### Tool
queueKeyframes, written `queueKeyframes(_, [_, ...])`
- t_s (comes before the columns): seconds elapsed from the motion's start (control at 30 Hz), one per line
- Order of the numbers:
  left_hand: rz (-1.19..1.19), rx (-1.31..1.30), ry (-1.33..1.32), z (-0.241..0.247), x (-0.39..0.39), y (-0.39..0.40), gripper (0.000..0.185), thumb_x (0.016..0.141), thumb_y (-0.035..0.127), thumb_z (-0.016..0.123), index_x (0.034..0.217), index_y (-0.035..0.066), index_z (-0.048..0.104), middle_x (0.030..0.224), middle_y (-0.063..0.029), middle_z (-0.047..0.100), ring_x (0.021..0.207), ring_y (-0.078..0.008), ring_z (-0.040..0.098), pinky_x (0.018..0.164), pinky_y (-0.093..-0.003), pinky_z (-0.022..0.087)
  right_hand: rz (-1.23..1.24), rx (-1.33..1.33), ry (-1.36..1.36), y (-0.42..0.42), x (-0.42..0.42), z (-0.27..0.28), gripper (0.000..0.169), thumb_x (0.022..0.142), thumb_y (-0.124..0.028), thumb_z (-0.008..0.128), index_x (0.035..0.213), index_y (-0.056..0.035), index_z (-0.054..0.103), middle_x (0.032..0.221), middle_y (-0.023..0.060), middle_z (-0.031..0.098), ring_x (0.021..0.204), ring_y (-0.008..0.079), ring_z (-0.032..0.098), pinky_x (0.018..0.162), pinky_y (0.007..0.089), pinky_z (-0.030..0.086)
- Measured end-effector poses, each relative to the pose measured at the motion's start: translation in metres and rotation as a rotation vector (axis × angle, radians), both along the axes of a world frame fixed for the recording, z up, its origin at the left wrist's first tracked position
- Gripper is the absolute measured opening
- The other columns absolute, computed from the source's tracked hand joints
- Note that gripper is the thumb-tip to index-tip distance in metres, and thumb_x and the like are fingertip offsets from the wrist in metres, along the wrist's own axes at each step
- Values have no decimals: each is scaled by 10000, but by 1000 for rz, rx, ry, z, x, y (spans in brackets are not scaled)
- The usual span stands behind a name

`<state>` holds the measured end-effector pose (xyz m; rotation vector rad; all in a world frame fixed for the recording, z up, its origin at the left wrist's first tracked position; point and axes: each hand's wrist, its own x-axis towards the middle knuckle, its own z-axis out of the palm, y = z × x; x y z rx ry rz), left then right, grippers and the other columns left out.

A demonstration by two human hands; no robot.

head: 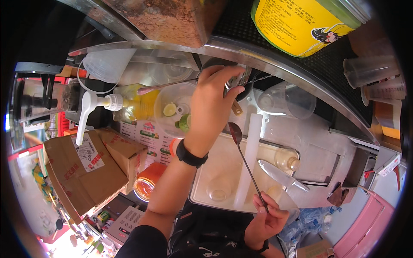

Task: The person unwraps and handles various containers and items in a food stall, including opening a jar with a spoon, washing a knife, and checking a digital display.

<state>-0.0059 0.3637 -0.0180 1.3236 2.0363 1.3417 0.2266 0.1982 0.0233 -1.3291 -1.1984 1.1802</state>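
Note:
My left hand (214,93) reaches up to the back of the counter, its fingers around a shiny metal utensil or vessel (237,78) beside a dark round container; the exact kind cannot be told. Low at the right, my right hand (267,216) pinches the twisted handle of a long bar spoon (245,161), whose dark bowl points up and left above a cream cutting board (222,161). Across the board lies a white translucent rod (247,164). A knife (280,175) and a clear plastic vessel (285,159) rest at its right. Cut limes (169,110) sit in a clear bowl left of my left wrist.
Cardboard boxes (87,171), a jar of orange-red contents (150,180) and a yellow pump bottle (138,103) stand at the left. A clear pitcher (290,100) lies on the steel counter. Above it runs a metal shelf edge (267,61) with a yellow-labelled tub (300,25).

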Motion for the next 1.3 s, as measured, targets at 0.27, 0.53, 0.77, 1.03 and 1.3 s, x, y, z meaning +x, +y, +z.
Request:
queueKeyframes(0.27, [291,18,-325,-18,23,-61,342,932,26,620,1266,41,549,1113,-121,675,936,-204,664,853,-329,537,1,17,-10,-6,15,1,200,926,66,524,1031,-20,377,1167,331,615,940,368,712,848,436,608])
queueKeyframes(0.53, [235,14,-1246,-39,23,-45,517,1028,146,483,1429,-59,230,1202,-287,585,1134,-365,626,1012,-425,523,50,13,6,-19,32,2,206,924,64,535,1036,-13,381,1158,327,617,934,358,709,839,441,614])
queueKeyframes(0.77, [189,182,-1311,-55,21,5,575,1011,84,474,1446,-79,135,1181,-307,553,1158,-388,603,1046,-459,508,21,-19,-3,-26,49,4,203,916,74,526,1028,-14,382,1144,326,622,924,360,711,814,425,620])
queueKeyframes(1.03, [128,110,-1271,-55,4,29,214,980,125,521,1155,3,531,1210,-167,586,1190,-308,563,1047,-434,462,76,156,-31,-36,69,22,246,918,98,555,1047,-7,374,1132,355,610,938,377,706,809,429,624])
queueKeyframes(1.3, [68,56,-606,80,90,-137,496,986,146,531,1451,9,427,1476,-140,461,1358,-255,453,1102,-368,375,158,257,167,-27,107,57,266,895,214,482,1072,42,385,1168,374,580,1083,427,649,902,530,591])
